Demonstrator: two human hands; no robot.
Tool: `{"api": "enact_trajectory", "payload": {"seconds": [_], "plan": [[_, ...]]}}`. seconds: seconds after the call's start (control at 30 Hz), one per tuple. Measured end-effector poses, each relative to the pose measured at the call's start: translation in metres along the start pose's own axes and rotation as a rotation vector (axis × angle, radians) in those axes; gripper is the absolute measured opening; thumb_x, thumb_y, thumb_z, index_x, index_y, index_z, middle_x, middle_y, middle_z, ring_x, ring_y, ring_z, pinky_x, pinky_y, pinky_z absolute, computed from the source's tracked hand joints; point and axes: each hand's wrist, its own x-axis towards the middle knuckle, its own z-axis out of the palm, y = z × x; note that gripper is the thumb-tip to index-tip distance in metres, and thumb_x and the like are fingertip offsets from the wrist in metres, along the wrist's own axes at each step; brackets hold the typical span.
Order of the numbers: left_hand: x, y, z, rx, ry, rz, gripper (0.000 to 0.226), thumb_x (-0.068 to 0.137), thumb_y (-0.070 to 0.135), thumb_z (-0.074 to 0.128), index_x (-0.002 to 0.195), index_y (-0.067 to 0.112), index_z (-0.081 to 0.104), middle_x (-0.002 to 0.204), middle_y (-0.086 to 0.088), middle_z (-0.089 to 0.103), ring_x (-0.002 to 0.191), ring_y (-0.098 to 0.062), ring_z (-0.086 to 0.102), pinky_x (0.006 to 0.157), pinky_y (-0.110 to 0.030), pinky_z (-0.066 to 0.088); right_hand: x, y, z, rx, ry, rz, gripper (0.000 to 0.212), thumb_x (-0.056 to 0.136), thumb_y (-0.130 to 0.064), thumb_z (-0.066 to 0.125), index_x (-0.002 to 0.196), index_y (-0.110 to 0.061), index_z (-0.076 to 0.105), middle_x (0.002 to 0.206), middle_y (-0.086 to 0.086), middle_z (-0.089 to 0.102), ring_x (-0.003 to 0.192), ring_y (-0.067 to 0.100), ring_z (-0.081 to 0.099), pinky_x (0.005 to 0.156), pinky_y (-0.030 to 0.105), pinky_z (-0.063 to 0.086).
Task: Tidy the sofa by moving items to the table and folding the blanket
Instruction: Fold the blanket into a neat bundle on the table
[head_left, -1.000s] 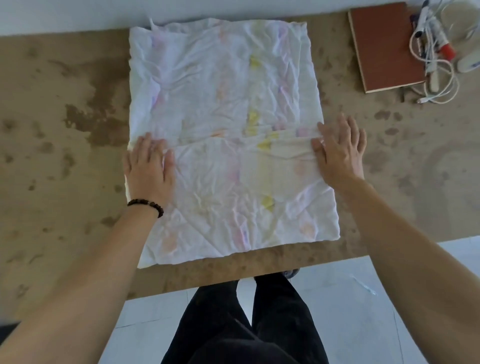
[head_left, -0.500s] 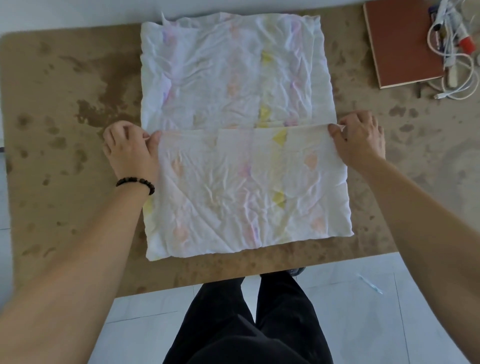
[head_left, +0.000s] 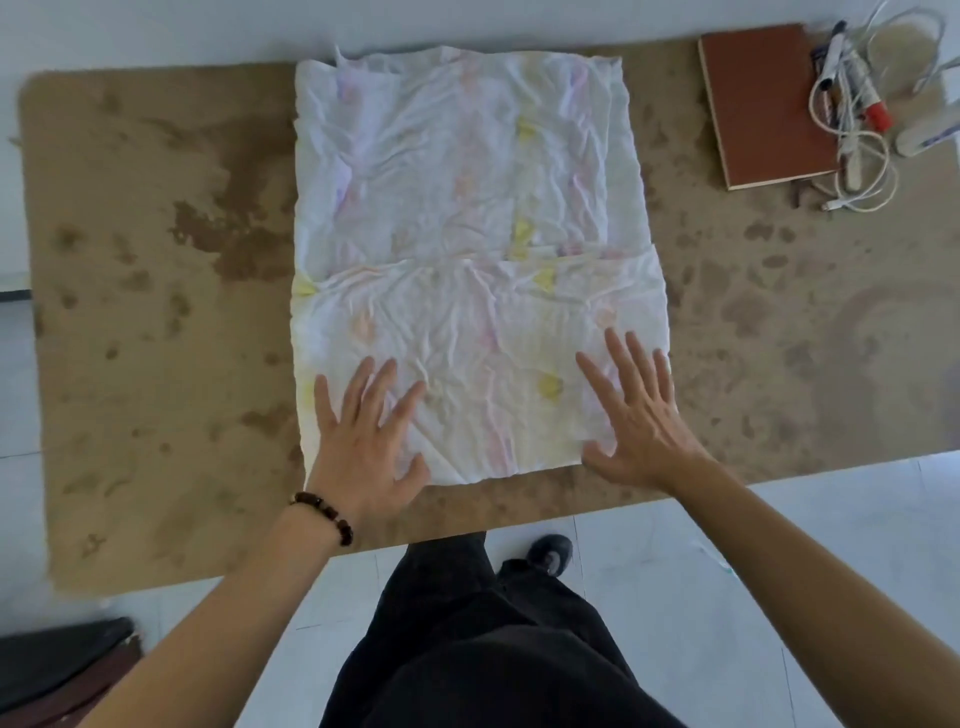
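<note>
A white blanket (head_left: 467, 208) with faint pink, yellow and purple marks lies spread on the brown table (head_left: 156, 312). Its near part is folded up over itself, the folded edge running across the middle. My left hand (head_left: 363, 441), with a bead bracelet at the wrist, rests flat with fingers spread on the near left corner of the folded layer. On the near right corner my right hand (head_left: 639, 415) lies flat, fingers spread too. Neither hand grips the cloth.
A brown notebook (head_left: 763, 104) lies at the table's far right, beside markers (head_left: 857, 93) and a tangle of white cable (head_left: 857, 156). The table's near edge runs just below the blanket. My dark trousers and a shoe (head_left: 550, 553) show over the white floor. A dark object (head_left: 52, 660) sits bottom left.
Both hands let go of the folded edge at the blanket's middle and moved toward me, now flat on the near corners of the folded layer.
</note>
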Motion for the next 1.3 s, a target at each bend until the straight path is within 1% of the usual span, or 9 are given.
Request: {"api": "enact_trajectory", "payload": {"seconds": [0.07, 0.17, 0.3, 0.47, 0.63, 0.77, 0.93, 1.1, 1.3], "plan": [[-0.030, 0.006, 0.013, 0.092, -0.152, 0.025, 0.094, 0.069, 0.044, 0.055, 0.154, 0.030, 0.017, 0.164, -0.012, -0.003, 0.150, -0.033, -0.008, 0.110, -0.073, 0.003, -0.026, -0.004, 0.011, -0.068, -0.089, -0.052, 0.106, 0.074, -0.046, 0.062, 0.159, -0.026, 0.001, 0.164, 0.014, -0.015, 0.150, 0.040, -0.017, 0.117, 0.068, 0.004], [-0.046, -0.003, 0.017, 0.067, -0.172, -0.152, 0.096, 0.071, 0.036, 0.060, 0.154, 0.039, 0.013, 0.164, -0.009, -0.011, 0.149, -0.035, -0.012, 0.108, -0.075, 0.003, -0.037, 0.004, 0.015, -0.063, -0.139, 0.053, 0.101, 0.078, -0.045, 0.057, 0.158, -0.034, -0.003, 0.164, 0.006, -0.021, 0.148, 0.039, -0.022, 0.115, 0.071, 0.003], [-0.041, -0.009, 0.017, 0.062, -0.166, -0.250, 0.078, 0.085, 0.034, 0.063, 0.152, 0.038, 0.024, 0.163, -0.011, 0.008, 0.148, -0.040, 0.010, 0.103, -0.074, 0.025, -0.022, 0.010, 0.016, -0.056, -0.117, 0.148, 0.076, 0.093, -0.038, 0.055, 0.156, -0.041, 0.013, 0.165, 0.007, 0.000, 0.149, 0.044, 0.000, 0.113, 0.067, 0.021], [-0.037, 0.003, 0.018, 0.008, -0.066, -0.271, 0.066, 0.083, -0.002, 0.062, 0.142, 0.025, 0.049, 0.155, -0.017, 0.032, 0.132, -0.041, 0.039, 0.092, -0.057, 0.045, -0.029, 0.000, 0.016, 0.067, -0.027, 0.161, 0.061, 0.094, -0.007, 0.056, 0.148, -0.028, 0.041, 0.156, 0.010, 0.033, 0.143, 0.041, 0.028, 0.093, 0.057, 0.052], [-0.068, 0.026, -0.001, -0.117, 0.036, -0.283, 0.053, 0.086, -0.002, 0.056, 0.134, 0.020, 0.057, 0.148, -0.012, 0.043, 0.125, -0.036, 0.047, 0.102, -0.045, 0.046, -0.078, -0.017, 0.003, 0.196, 0.079, 0.147, 0.051, 0.094, -0.008, 0.055, 0.142, -0.026, 0.052, 0.149, 0.006, 0.046, 0.135, 0.032, 0.042, 0.095, 0.050, 0.052], [-0.118, 0.050, -0.015, -0.094, 0.075, -0.249, 0.043, 0.086, 0.007, 0.057, 0.127, 0.021, 0.064, 0.137, -0.005, 0.054, 0.114, -0.030, 0.054, 0.092, -0.041, 0.050, -0.135, -0.024, -0.003, 0.233, 0.139, 0.155, 0.044, 0.091, -0.012, 0.052, 0.131, -0.026, 0.063, 0.139, 0.004, 0.058, 0.125, 0.032, 0.053, 0.095, 0.045, 0.050], [-0.179, 0.076, -0.028, -0.097, 0.180, -0.170, 0.041, 0.078, 0.020, 0.047, 0.110, 0.015, 0.072, 0.119, 0.000, 0.065, 0.096, -0.026, 0.064, 0.074, -0.035, 0.053, -0.193, -0.026, -0.011, 0.235, 0.190, 0.148, 0.035, 0.089, -0.017, 0.051, 0.115, -0.028, 0.071, 0.120, -0.007, 0.064, 0.104, 0.021, 0.062, 0.067, 0.027, 0.043], [-0.196, 0.089, -0.062, -0.216, 0.213, -0.185, 0.037, 0.078, 0.038, 0.042, 0.097, 0.026, 0.072, 0.099, 0.021, 0.060, 0.077, -0.010, 0.058, 0.055, -0.021, 0.040, -0.207, -0.025, -0.054, 0.254, 0.186, 0.186, 0.025, 0.091, -0.022, 0.054, 0.105, -0.031, 0.073, 0.100, -0.010, 0.065, 0.085, 0.019, 0.061, 0.062, 0.027, 0.038], [-0.134, 0.062, -0.117, -0.433, 0.104, -0.341, 0.010, 0.086, 0.020, 0.057, 0.090, 0.029, 0.054, 0.080, 0.003, 0.063, 0.072, -0.023, 0.059, 0.061, -0.033, 0.044, -0.155, -0.019, -0.112, 0.375, 0.198, 0.328, 0.016, 0.089, -0.033, 0.050, 0.074, -0.036, 0.056, 0.071, -0.010, 0.062, 0.068, 0.017, 0.057, 0.055, 0.028, 0.036]]}}
